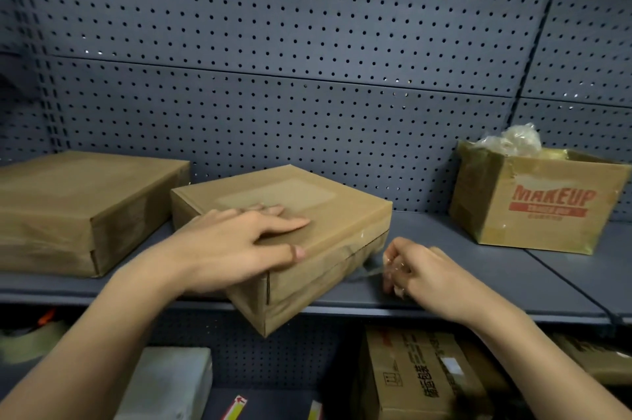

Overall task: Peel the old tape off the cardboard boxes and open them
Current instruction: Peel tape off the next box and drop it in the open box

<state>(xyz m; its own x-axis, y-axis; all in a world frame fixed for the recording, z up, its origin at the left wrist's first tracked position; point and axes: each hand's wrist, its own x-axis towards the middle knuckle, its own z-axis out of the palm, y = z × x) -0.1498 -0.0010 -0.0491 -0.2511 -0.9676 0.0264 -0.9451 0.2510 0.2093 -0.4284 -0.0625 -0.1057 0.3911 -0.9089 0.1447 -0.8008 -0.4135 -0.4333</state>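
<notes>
Currently the left hand (236, 245) lies flat, fingers spread, on top of the middle cardboard box (294, 241), thumb hooked over its near top edge, pressing it down. That box sits skewed on the grey shelf (461, 279), its near corner overhanging the shelf's front lip. Box is closed, wrapped in brownish tape.

Right hand (420, 272) is curled shut just beside the box's right side, pinching a strip of clear tape (369, 269) that stretches from the box's lower right edge to the fingers. Strip is partly blurred; can't tell how much of it is free.

Left of it: a larger flat box (78, 207), closed, taped, resting on the same shelf, near the middle box's left rear corner; can't tell if they touch.

Far right, well apart: an open-topped box (533, 200) printed "MAKEUP" in red, crumpled clear plastic (513, 141) sticking out of the top.

Behind everything: grey pegboard (307, 60). Lower shelf shows more cartons (420, 375) with printed text, and a pale block (167, 382) at left.
</notes>
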